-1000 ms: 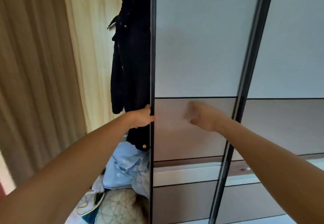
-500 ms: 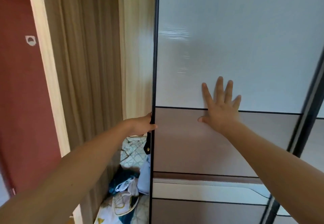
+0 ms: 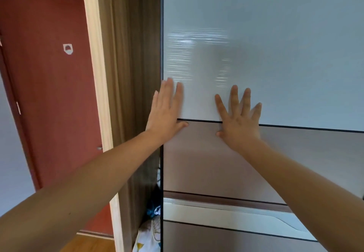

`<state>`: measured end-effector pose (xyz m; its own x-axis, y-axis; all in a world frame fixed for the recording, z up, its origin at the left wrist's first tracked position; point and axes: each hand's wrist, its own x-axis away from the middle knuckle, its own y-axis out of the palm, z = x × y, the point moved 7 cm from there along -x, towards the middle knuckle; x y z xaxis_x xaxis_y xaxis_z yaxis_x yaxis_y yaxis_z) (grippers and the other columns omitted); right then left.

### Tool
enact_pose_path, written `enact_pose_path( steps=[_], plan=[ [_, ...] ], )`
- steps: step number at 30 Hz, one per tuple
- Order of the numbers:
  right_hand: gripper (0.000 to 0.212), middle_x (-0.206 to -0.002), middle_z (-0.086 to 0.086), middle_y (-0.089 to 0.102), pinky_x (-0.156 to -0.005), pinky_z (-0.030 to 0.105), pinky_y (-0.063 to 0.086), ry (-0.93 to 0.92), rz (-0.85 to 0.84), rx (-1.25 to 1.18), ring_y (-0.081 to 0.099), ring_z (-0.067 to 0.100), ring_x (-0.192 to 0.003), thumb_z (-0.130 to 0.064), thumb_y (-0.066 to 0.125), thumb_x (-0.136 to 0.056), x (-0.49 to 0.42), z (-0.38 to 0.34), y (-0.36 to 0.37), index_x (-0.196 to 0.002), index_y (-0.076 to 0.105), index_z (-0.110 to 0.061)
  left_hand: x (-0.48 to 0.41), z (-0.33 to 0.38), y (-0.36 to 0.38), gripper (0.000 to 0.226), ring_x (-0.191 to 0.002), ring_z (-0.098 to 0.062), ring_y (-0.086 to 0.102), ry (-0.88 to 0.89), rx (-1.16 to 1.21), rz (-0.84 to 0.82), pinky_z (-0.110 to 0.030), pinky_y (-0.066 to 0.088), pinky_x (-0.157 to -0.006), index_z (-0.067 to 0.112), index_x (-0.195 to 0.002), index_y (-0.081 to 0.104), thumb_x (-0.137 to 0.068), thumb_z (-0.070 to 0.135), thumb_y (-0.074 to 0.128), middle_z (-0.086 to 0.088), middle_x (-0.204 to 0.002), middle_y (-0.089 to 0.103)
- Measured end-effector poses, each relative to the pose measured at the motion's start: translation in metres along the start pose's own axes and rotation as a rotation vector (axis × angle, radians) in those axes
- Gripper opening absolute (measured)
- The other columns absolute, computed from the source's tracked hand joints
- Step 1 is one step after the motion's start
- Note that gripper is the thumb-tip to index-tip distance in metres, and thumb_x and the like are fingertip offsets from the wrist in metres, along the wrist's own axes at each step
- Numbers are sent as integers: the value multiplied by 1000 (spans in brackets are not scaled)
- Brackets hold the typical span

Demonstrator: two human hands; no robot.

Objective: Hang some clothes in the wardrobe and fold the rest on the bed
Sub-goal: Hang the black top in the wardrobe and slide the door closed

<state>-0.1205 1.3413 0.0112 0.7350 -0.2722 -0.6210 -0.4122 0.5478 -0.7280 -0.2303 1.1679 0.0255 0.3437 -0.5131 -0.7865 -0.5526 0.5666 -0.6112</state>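
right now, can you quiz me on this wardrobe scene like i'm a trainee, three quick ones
1. True or false: the left hand grips a hanger.
2. What shows low in the gap left of the sliding door? A) clothes B) a lamp C) a mirror
3. Fill in: the right hand lies ___ against the door, fingers spread.
Key: 1 false; 2 A; 3 flat.

Two hands (image 3: 165, 111) (image 3: 239, 122), apparently one wardrobe door (image 3: 279, 34)
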Motion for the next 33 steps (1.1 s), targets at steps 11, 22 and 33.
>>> enact_pose_path(
  steps=[11,22,33],
  plan=[
    [126,-157,18,-40,-110,79,12,-17,19,67,-29,51,-145,-80,59,-76,-20,26,-13,-154,-29,-33,-7,-32,19,134,-146,-40,-29,155,-221,-186,-57,4,-123,18,-156,-23,-74,66,72,-22,-157,-35],
    [126,-156,19,-41,-108,81,10,-68,53,7,-31,52,-144,-79,58,-77,-38,-50,-22,-153,-31,-32,15,-102,8,140,-146,-41,-29,12,-311,-214,-57,0,-123,16,-153,-29,-73,64,75,-25,-155,-36],
    [126,-155,20,-42,-110,79,12,-41,36,41,-29,52,-144,-81,55,-78,-36,-53,-23,-151,-35,-31,15,-101,7,139,-147,-42,-27,-10,-328,-228,-58,3,-123,14,-151,-32,-75,63,75,-26,-156,-35]
  ],
)
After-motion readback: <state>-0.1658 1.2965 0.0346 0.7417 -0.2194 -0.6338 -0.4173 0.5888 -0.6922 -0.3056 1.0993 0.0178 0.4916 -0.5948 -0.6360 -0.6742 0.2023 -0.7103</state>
